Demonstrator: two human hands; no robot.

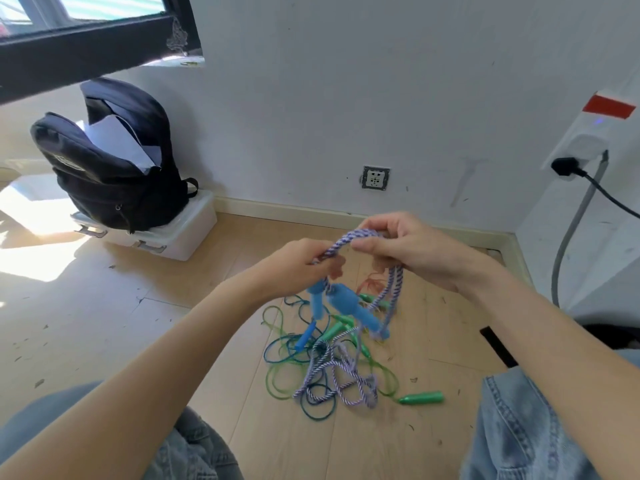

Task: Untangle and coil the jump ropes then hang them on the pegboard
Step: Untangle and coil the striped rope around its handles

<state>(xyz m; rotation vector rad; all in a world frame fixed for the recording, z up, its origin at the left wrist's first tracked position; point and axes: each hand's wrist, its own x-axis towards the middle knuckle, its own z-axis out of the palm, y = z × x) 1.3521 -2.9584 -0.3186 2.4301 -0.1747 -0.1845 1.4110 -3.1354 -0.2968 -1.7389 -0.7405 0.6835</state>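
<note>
A purple-and-white braided jump rope [349, 237] arcs up in a raised loop, its two light-blue foam handles [349, 304] dangling below. Thin green and dark-blue cord ropes with plastic handles [304, 372] lie tangled on the floor beneath.

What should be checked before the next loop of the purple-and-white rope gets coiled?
1. Left hand pinches the purple-and-white braided rope: ok.
2. Right hand grips the same rope: ok.
3. Both blue handles hang off the floor: ok.
4. Rope free of the tangled pile: not ok, its lower part lies among green and blue cords.
5. Green handle lies apart from the coil: ok.
6. Pegboard within reach: cannot tell, not in view.
</note>
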